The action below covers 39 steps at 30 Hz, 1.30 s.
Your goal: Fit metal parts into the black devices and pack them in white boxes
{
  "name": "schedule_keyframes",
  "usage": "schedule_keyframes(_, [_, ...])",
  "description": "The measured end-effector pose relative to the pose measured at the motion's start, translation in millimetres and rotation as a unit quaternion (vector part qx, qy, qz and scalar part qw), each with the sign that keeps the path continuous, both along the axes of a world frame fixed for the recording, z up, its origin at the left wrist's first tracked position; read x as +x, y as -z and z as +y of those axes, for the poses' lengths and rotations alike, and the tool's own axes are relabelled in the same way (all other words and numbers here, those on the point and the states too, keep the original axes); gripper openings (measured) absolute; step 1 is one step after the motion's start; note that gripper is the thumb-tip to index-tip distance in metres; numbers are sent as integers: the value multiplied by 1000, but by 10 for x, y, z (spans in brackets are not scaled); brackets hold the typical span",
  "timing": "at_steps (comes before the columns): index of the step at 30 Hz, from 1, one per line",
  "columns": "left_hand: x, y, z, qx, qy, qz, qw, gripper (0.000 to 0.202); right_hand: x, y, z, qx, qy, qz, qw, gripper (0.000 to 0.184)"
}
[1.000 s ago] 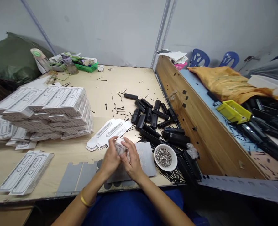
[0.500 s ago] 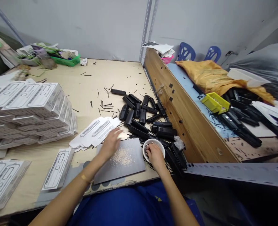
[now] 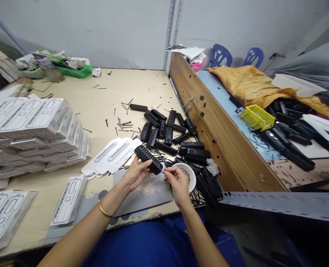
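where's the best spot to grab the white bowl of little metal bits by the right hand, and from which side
Probably the white bowl's bare far-right rim, coming from above. It sits upright and open-topped on the table, so a pinch over the rim keeps the metal bits level. The right hand covers its near-left edge, and black plastic cases crowd its far side, leaving little room for a sideways reach.

Left hand (image 3: 136, 171) lower centre of frame, fingers curled in grip, palm up. Right hand (image 3: 178, 181) beside it, fingertips pinched.

Black ridged case (image 3: 148, 158) between the fingers (image 3: 142, 167); white bowl (image 3: 192, 174) of silvery beads beside them; grey mat (image 3: 144, 193) beneath.
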State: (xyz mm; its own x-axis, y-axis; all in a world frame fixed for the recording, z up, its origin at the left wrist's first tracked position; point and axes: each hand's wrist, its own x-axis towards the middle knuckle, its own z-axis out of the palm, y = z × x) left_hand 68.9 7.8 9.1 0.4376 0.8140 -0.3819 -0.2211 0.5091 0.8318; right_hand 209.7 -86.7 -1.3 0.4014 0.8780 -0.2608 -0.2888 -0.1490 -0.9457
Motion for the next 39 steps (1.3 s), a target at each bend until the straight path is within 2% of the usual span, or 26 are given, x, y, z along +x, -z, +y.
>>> schedule_keyframes(2, [-69, -77, -107, -125, -91, -78, 985, 39, -193, -22, -6, 4, -8, -27, 1000, 26])
schedule_keyframes(4, [-119, -123, -160, -190, -153, -110, 963, 21, -337, -15, -29, 8, 0, -79, 997, 24])
schedule_keyframes(6, [-160, -155, -192, -225, -176, -122, 951, 15, -422, 5, -47, 28, 16, -135, 990, 22])
schedule_keyframes(10, [-211, -198, -270, -224, -177, -133, 949, 15, -466, 23, -25, 88, 37, -220, 971, 17])
schedule_keyframes(14, [-227, -153, -332, -189, -186, -146, 953, 15, -455, 0, 14, 133, 30, -290, 947, 12])
schedule_keyframes(16, [-235, -110, -337, -173, -184, -137, 958, 18, -455, -10, 30, 132, 14, -286, 949, 12])
schedule_keyframes(18, [-263, -99, -330, -163, -174, -119, 964, 23, -457, -13, 42, 85, -18, -214, 973, 10])
schedule_keyframes(21, [-367, -189, -349, -123, -153, -85, 977, 37, -432, 9, 37, 1, -71, -51, 996, 17])
schedule_keyframes(23, [-463, -274, -414, -28, -168, -65, 983, 45, -371, 39, 12, -16, -85, 15, 996, 28])
schedule_keyframes(25, [-532, -299, -510, 127, -179, -21, 975, 45, -271, 77, -20, -22, -52, 18, 998, 37])
schedule_keyframes(26, [-543, -272, -556, 211, -163, 15, 964, 41, -213, 94, -34, -29, -24, 3, 999, 38])
schedule_keyframes(27, [-534, -220, -591, 280, -119, 62, 951, 35, -155, 109, -45, -39, 4, -18, 999, 39])
schedule_keyframes(28, [-507, -150, -609, 322, -59, 115, 938, 30, -100, 119, -54, -48, 23, -41, 998, 39])
schedule_keyframes(29, [-468, -71, -606, 335, 2, 167, 927, 27, -52, 123, -61, -53, 28, -64, 996, 39])
schedule_keyframes(30, [-424, 5, -581, 323, 48, 217, 920, 29, -11, 121, -68, -53, 23, -88, 994, 39])
schedule_keyframes(33, [-328, 156, -431, 258, 61, 316, 911, 46, 74, 92, -84, -38, -1, -159, 987, 37])
schedule_keyframes(36, [-322, 198, -324, 249, 117, 362, 891, 46, 116, 55, -55, -50, -23, -211, 976, 33])
schedule_keyframes(39, [-352, 214, -329, 261, 180, 398, 861, 41, 99, 23, 111, -71, -89, -285, 952, 26])
